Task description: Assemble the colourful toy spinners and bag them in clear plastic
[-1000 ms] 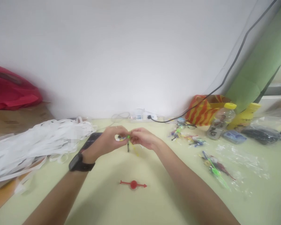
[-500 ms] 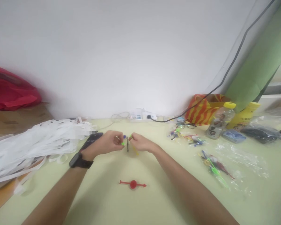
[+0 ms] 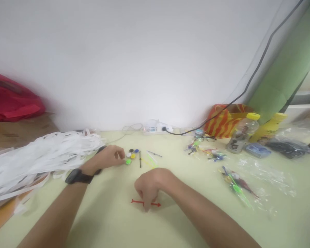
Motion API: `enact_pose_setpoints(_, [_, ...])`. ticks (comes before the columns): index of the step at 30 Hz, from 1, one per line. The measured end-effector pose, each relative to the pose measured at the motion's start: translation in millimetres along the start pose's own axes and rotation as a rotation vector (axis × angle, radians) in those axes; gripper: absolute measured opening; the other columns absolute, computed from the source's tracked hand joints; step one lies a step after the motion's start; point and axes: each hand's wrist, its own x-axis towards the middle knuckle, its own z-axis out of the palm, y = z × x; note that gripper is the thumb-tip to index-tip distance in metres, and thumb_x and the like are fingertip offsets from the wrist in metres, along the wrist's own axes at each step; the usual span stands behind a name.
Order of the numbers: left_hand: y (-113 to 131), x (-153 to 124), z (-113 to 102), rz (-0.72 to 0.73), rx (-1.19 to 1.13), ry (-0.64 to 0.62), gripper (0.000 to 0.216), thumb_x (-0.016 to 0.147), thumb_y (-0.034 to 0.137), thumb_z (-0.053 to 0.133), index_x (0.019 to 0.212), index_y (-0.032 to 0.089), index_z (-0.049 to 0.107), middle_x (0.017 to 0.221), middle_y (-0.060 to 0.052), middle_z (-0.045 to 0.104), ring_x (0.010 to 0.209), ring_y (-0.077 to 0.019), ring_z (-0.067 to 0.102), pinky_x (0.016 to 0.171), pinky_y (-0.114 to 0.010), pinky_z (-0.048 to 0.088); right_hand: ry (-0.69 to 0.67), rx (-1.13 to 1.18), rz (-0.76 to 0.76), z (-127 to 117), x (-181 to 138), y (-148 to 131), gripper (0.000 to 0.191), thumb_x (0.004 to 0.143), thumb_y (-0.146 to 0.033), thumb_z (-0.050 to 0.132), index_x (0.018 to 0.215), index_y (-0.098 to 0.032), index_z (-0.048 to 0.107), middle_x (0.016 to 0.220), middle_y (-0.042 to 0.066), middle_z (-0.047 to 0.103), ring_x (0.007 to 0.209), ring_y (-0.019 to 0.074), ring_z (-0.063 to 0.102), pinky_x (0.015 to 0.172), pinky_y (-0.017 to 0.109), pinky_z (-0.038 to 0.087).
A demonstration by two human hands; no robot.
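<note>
Red arrow [image 3: 138, 202], right hand [image 3: 151, 186] atop (grip unclear), left hand [image 3: 110, 156] half-spread beside green disc [image 3: 128, 161]

This is an indoor work spot, though home, office or workshop cannot be told: a pale yellow-green table [image 3: 113, 213] meets a plain white wall [image 3: 144, 62], with a white plastic power strip [image 3: 153, 129] at mid-frame, a clear yellow-capped plastic bottle [image 3: 241, 136] at right and heaped flat white straps [image 3: 41, 160] at left.
</note>
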Motion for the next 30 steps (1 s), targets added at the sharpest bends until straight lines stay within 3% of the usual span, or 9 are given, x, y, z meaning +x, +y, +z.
enact_pose_setpoints(4, [11,2,5,-0.005,0.079,0.038,0.034,0.07,0.057,0.074,0.073,0.023,0.071,0.077,-0.002,0.074,0.066,-0.0204,0.066,0.061,-0.028,0.046,0.097,-0.068,0.014,4,5,-7,0.017,0.068,-0.023,0.07,0.06,-0.02,0.055,0.067,0.0,0.065,0.063,0.0211,0.064,0.054,0.03,0.046])
enact_pose_setpoints(7, [15,1,2,-0.007,0.125,0.097,0.031,0.072,0.053,0.075,0.074,0.023,0.07,0.079,-0.002,0.074,0.065,-0.0201,0.065,0.06,-0.029,0.045,0.226,-0.016,-0.068,-4,-2,7,0.014,0.072,-0.021,0.069,0.064,-0.019,0.057,0.063,0.001,0.064,0.064,0.0214,0.066,0.055,0.029,0.047])
enact_pose_setpoints(9, [21,-2,-5,0.031,0.057,0.129,0.032,0.078,0.055,0.073,0.08,0.023,0.072,0.079,-0.002,0.074,0.068,-0.0205,0.067,0.061,-0.029,0.047,0.351,0.192,-0.19,-11,-7,25,0.01,0.076,-0.019,0.067,0.072,-0.019,0.058,0.064,0.0,0.066,0.064,0.0195,0.068,0.059,0.028,0.051])
enact_pose_setpoints(13, [53,-11,-16,0.206,-0.27,0.1,0.029,0.09,0.05,0.066,0.098,0.022,0.072,0.093,-0.003,0.077,0.084,-0.0207,0.071,0.076,-0.03,0.056,0.592,0.83,-0.46,-20,-10,61,0.012,0.086,-0.025,0.067,0.089,-0.019,0.058,0.076,0.002,0.072,0.064,0.0159,0.071,0.067,0.028,0.059])
enact_pose_setpoints(17, [87,-15,-11,0.353,-0.417,0.091,0.03,0.09,0.044,0.072,0.11,0.022,0.072,0.108,-0.005,0.076,0.096,-0.0218,0.072,0.09,-0.034,0.058,0.729,1.113,-0.579,-23,-6,77,0.026,0.084,-0.033,0.077,0.092,-0.019,0.058,0.079,0.005,0.075,0.071,0.0167,0.073,0.072,0.029,0.061])
enact_pose_setpoints(20, [96,-14,-3,0.392,-0.4,0.148,0.025,0.092,0.042,0.071,0.104,0.021,0.074,0.1,-0.005,0.077,0.092,-0.0208,0.072,0.089,-0.034,0.059,0.735,1.173,-0.633,-23,-4,76,0.032,0.08,-0.034,0.082,0.094,-0.019,0.057,0.079,0.004,0.075,0.074,0.0181,0.075,0.074,0.03,0.062])
enact_pose_setpoints(24, [97,-15,-2,0.393,-0.407,0.166,0.021,0.092,0.039,0.07,0.1,0.019,0.074,0.095,-0.005,0.078,0.088,-0.0208,0.074,0.084,-0.032,0.06,0.74,1.164,-0.642,-23,-2,70,0.023,0.083,-0.028,0.075,0.096,-0.02,0.057,0.077,0.002,0.074,0.075,0.0174,0.074,0.076,0.03,0.06])
enact_pose_setpoints(30, [91,-17,-2,0.381,-0.436,0.071,0.014,0.092,0.033,0.069,0.09,0.019,0.07,0.089,-0.004,0.077,0.084,-0.0201,0.074,0.078,-0.03,0.06,0.83,0.966,-0.487,-21,15,62,0.008,0.087,-0.021,0.057,0.09,-0.022,0.05,0.069,-0.003,0.065,0.059,0.0117,0.058,0.054,0.021,0.045])
